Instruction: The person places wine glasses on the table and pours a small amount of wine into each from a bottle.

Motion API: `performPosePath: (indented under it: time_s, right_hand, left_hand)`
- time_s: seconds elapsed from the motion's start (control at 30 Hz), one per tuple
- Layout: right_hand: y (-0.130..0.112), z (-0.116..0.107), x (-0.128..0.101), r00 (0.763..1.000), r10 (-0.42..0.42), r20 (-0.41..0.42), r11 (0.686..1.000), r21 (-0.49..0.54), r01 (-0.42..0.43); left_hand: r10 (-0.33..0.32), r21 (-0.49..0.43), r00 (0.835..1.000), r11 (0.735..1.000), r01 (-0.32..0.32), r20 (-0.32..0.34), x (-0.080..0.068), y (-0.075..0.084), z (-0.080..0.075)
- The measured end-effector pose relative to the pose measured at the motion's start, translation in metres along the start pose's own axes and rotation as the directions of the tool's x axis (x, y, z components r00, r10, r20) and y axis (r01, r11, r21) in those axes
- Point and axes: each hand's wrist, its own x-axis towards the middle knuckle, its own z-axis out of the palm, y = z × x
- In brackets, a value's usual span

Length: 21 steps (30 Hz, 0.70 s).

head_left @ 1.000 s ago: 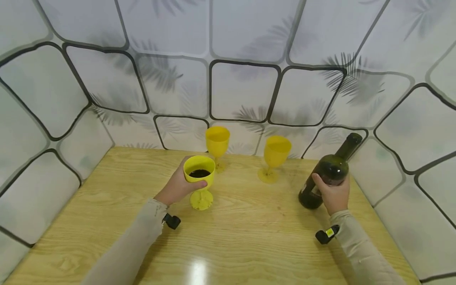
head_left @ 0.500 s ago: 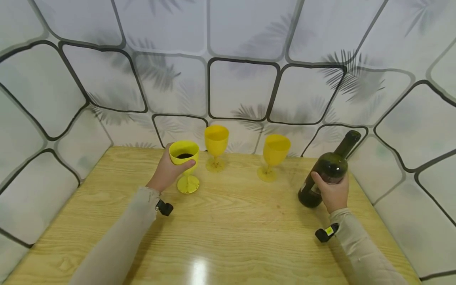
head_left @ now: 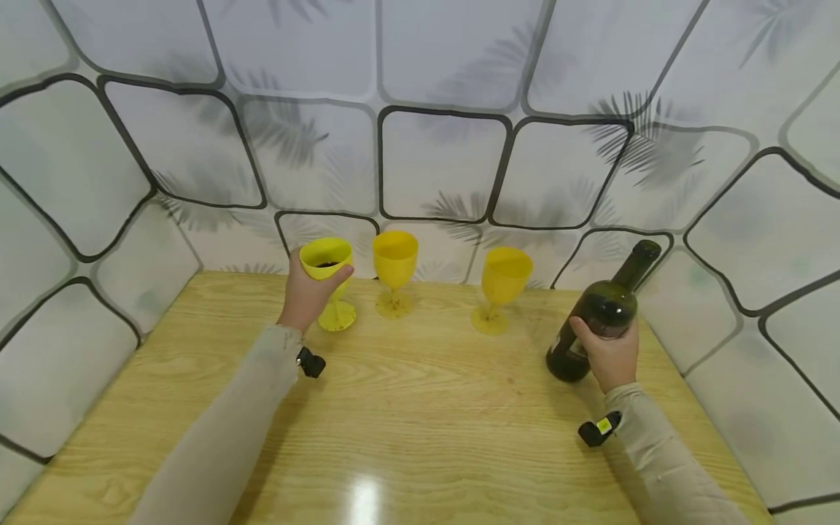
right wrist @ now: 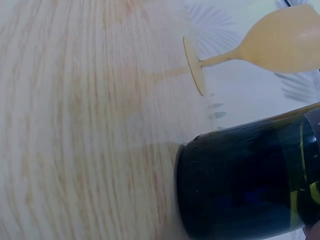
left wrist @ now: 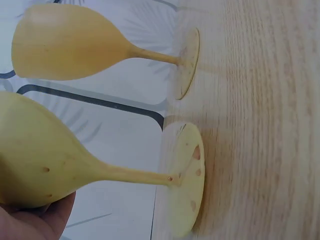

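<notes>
My left hand [head_left: 305,295] grips the bowl of a yellow goblet [head_left: 337,315] with dark liquid inside, at the back left of the table. In the left wrist view this goblet's foot [left wrist: 189,180] is right at the wood, with fingers curled under the bowl. Just right of it stands a second yellow goblet [head_left: 395,262]. My right hand [head_left: 610,354] holds a dark green wine bottle [head_left: 607,306] round its body, at the right. The bottle's base meets the table in the right wrist view. Between the hands, nearer the bottle, stands a third yellow goblet [head_left: 505,277].
The wooden table [head_left: 420,423] runs back to a patterned wall covering [head_left: 446,168], which also encloses the left and right sides. A small black device sits on each wrist. Light glares off the table's front middle.
My left hand has carried the goblet of dark liquid left and back, to beside the second goblet. My right hand and the bottle have stayed in place.
</notes>
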Motion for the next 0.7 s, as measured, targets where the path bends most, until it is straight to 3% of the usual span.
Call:
performPosePath:
  time_s: [0.3, 0.7]
  right_hand:
    - [-0.001, -0.001, -0.001, 0.999, 0.037, 0.019, 0.999, -0.017, -0.037]
    - [0.000, -0.001, -0.001, 0.999, 0.047, 0.015, 0.999, -0.028, -0.047]
  left_hand:
    - [-0.016, 0.015, 0.997, 1.000, 0.018, -0.081, 0.013, -0.013, 0.002]
    - [-0.003, 0.022, 0.999, 1.000, 0.004, -0.047, 0.015, -0.015, -0.001]
